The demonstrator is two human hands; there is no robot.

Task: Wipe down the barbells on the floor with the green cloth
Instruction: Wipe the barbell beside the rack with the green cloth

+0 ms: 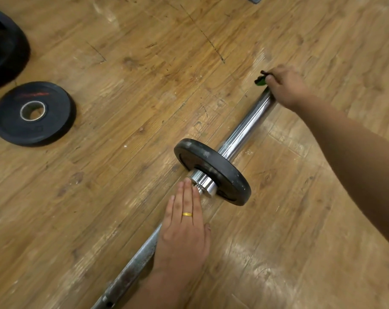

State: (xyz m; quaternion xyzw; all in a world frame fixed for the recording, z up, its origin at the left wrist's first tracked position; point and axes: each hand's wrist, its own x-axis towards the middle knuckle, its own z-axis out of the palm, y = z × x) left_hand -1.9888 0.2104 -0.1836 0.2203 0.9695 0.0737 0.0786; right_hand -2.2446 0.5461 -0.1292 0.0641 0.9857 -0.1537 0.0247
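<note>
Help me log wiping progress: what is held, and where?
The right hand grips the bunched green cloth against the sleeve end of the barbell. The left hand rests flat on its shaft, holding nothing.

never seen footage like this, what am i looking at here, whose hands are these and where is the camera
There is no machine here: a person wears one wide-angle camera on the head, looking down at their own two hands. A steel barbell lies on a wooden floor, with one black plate on it. The left hand, wearing a gold ring, rests flat with straight fingers on the bar beside that plate. The right hand grips a green cloth at the bar's far end. At the left lie a small loose plate and a larger plate cut off by the frame.
</note>
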